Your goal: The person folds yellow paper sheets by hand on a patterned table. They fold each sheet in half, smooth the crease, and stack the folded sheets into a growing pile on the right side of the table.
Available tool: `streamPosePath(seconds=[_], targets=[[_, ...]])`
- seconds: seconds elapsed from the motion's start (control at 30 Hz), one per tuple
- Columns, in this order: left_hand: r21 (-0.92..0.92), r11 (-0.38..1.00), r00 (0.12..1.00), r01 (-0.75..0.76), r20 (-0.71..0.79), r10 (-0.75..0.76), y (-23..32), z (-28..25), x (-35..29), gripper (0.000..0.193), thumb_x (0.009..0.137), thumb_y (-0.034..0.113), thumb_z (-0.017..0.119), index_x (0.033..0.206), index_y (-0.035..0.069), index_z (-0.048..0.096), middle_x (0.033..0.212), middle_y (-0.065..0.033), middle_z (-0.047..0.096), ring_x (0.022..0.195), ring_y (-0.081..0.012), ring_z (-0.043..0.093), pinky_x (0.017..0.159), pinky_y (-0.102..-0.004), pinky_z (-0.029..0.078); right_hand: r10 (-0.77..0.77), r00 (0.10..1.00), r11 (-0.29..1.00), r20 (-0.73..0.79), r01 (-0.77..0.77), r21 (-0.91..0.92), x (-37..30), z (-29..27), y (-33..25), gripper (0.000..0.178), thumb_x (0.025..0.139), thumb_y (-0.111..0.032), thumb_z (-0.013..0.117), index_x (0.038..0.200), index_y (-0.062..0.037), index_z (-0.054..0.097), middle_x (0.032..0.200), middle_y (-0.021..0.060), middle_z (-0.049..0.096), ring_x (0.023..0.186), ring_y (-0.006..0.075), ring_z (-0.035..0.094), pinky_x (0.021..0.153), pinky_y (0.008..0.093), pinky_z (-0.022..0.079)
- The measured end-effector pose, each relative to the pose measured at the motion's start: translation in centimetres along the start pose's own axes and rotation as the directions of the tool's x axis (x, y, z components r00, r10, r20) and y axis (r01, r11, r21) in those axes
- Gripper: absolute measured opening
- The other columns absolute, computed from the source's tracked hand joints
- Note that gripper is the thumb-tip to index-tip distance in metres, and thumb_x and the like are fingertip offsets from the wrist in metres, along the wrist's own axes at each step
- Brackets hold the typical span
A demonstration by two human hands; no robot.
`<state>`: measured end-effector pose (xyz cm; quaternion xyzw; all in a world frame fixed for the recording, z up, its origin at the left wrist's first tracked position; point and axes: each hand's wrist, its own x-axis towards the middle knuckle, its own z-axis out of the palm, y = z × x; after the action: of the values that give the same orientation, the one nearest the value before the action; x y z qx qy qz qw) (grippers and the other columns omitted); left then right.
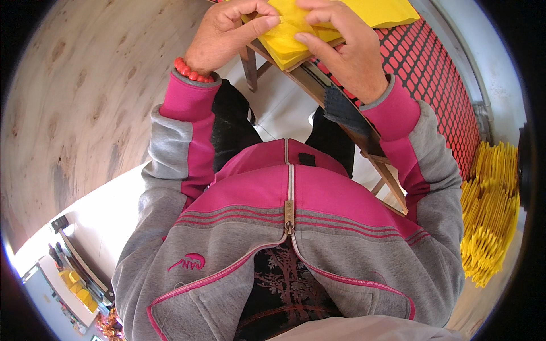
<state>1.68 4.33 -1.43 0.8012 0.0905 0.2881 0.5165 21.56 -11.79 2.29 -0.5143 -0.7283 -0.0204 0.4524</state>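
With your left hand (227,35) pinching the yellow sheet (282,50) over the wooden bench (249,68) and your right hand's (354,50) hold unclear, you're apparently working its layers, which next calls for light, steady fingertips.

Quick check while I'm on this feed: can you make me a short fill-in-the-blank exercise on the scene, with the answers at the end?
1. The left hand and right hand are at thin material coloured ____.
2. The red bead bracelet is on the ____ wrist.
3. The jacket is pink and ____.
4. The layered pile is toward the picture's ____ edge.

Missing words: yellow; left; gray; right.
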Motion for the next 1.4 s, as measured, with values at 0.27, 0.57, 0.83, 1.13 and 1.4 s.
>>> streamPosePath(seconds=[0.27,0.57,0.83,1.13,1.4], targets=[[-0.280,0.958,0.996,0.053,-0.058,-0.072,1.3,1.7,-0.2,0.010,0.103,0.012,0.063,0.096,0.005,0.067,0.085,0.0077,0.060,0.076,-0.0014,0.054,0.067,-0.0195,0.045,-0.203,0.977,0.964,-0.073,0.186,-0.193,0.3,-0.4,-0.6,0.035,0.074,-0.007,0.084,0.103,-0.0032,0.065,0.131,0.0238,0.065,0.112,0.0374,0.067,0.093,0.0396,0.054],[-0.204,0.979,0.996,0.021,-0.086,-0.039,1.7,1.7,-0.3,0.005,0.099,0.008,0.066,0.096,0.004,0.065,0.090,0.0050,0.062,0.083,-0.0047,0.056,0.075,-0.0229,0.046,-0.240,0.971,0.951,-0.017,0.232,-0.203,0.5,-0.3,-0.5,0.019,0.079,-0.006,0.079,0.093,-0.0019,0.067,0.128,0.0230,0.066,0.115,0.0394,0.066,0.099,0.0444,0.051],[-0.029,0.985,0.984,-0.170,-0.051,0.168,0.6,1.4,0.3,0.006,0.094,0.001,0.069,0.099,0.003,0.065,0.099,0.0028,0.065,0.094,-0.0074,0.057,0.085,-0.0261,0.047,-0.031,0.991,0.998,-0.127,0.024,-0.049,0.1,0.3,-0.3,0.020,0.081,-0.005,0.078,0.096,-0.0023,0.064,0.121,0.0221,0.069,0.111,0.0392,0.067,0.095,0.0428,0.053],[-0.329,0.944,0.995,0.003,-0.096,-0.036,0.0,1.8,-0.1,0.001,0.100,0.004,0.065,0.100,0.005,0.065,0.090,0.0075,0.061,0.079,-0.0011,0.054,0.070,-0.0186,0.044,-0.330,0.939,0.898,0.092,0.343,-0.275,0.2,-0.8,-0.9,0.020,0.075,-0.012,0.082,0.092,-0.0081,0.071,0.130,0.0138,0.068,0.122,0.0348,0.064,0.104,0.0491,0.048],[-0.327,0.944,0.996,-0.031,-0.084,0.003,-0.1,1.8,0.0,0.002,0.101,0.006,0.065,0.099,0.006,0.064,0.088,0.0081,0.060,0.078,-0.0007,0.054,0.068,-0.0182,0.043,-0.226,0.962,0.938,0.153,0.257,-0.231,0.4,-0.5,-1.2,0.018,0.079,-0.011,0.080,0.092,-0.0065,0.067,0.127,0.0136,0.069,0.125,0.0351,0.063,0.105,0.0496,0.047]])
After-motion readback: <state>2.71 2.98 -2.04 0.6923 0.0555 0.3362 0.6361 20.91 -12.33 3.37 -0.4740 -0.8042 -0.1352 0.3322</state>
